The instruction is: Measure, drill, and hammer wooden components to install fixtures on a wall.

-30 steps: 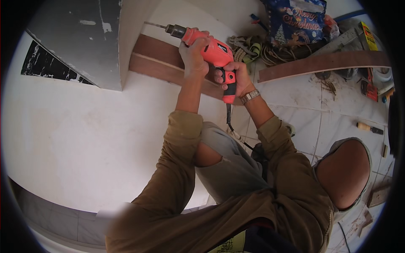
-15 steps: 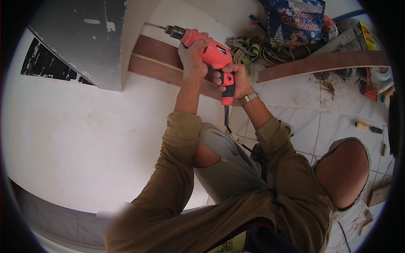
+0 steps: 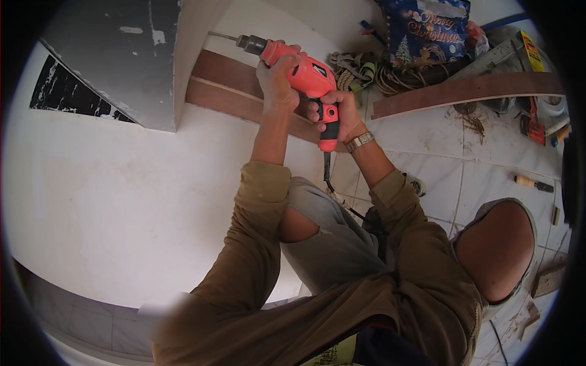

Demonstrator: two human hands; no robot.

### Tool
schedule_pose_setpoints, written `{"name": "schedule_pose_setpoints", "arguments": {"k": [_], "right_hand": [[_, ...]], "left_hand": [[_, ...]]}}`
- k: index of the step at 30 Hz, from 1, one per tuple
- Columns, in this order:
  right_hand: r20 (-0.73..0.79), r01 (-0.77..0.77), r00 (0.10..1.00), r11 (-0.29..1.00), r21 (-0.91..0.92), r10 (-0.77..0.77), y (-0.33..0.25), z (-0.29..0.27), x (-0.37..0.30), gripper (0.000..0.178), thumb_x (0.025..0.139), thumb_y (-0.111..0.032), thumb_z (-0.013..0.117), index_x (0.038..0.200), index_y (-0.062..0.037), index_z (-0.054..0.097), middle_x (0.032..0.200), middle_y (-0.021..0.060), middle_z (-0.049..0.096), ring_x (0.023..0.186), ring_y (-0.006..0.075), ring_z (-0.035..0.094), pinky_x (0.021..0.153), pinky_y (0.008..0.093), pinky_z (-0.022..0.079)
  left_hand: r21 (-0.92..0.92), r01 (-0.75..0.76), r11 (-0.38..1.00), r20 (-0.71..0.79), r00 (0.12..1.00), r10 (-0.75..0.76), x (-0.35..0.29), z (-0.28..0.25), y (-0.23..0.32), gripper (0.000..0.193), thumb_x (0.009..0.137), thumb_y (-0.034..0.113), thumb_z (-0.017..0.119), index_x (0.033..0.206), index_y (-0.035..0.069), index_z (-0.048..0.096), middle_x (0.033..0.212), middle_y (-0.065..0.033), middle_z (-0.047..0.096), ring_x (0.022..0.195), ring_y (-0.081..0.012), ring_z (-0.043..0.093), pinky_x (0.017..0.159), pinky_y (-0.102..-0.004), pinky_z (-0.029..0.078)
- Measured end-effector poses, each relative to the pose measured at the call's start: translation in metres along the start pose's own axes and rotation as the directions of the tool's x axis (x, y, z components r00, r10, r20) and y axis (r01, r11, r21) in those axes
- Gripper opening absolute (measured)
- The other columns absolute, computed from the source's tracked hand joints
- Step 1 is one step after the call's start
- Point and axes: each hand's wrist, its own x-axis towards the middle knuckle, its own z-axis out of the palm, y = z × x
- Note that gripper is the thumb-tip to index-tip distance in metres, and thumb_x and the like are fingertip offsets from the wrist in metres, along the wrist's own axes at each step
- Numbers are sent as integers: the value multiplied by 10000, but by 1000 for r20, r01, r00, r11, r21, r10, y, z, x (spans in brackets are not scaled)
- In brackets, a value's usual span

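Note:
Both my hands hold a red corded power drill (image 3: 310, 76), its chuck pointing up and to the left. My left hand (image 3: 276, 85) wraps round the front of the body, behind the black chuck (image 3: 251, 44). Closed round the black and red handle is my right hand (image 3: 343, 114), fingers at the trigger. A long thin drill bit (image 3: 222, 36) reaches toward the white wall beside a grey panel; whether its tip touches anything, I cannot tell. From the handle's base a black cord (image 3: 328, 168) hangs down past my knee.
Brown wooden strips (image 3: 229, 94) lie along the wall beneath the drill. Right of them are a blue printed bag (image 3: 424, 33), coiled rope (image 3: 403, 76) and a long brown board (image 3: 467, 94). A wooden-handled tool (image 3: 533, 183) lies on the tiled floor (image 3: 427, 177).
The drill and both hands have shifted very slightly to the left. My grip on it looks the same.

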Motion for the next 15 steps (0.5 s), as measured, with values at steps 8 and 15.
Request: {"name": "schedule_pose_setpoints", "arguments": {"k": [8,15], "right_hand": [[40,1,999,1000,1,-1,-1,1,0,286,819,-153,571,1077,-34,607,841,78,654,692,198,614,478,307,500],[47,23,999,1000,-12,-22,-2,5,-2,275,822,-156,572,1063,-28,601,838,88,650,699,205,613,476,310,499]], "left_hand": [[-58,2,998,-9,1000,-2,-1,3,4,497,713,-30,664,1184,-17,507,1027,-172,619,913,-298,654,859,-450,546],[-25,-3,1000,19,1000,4,0,5,4,495,725,36,680,1194,-9,528,1083,-165,588,996,-316,620,914,-492,538]]}}
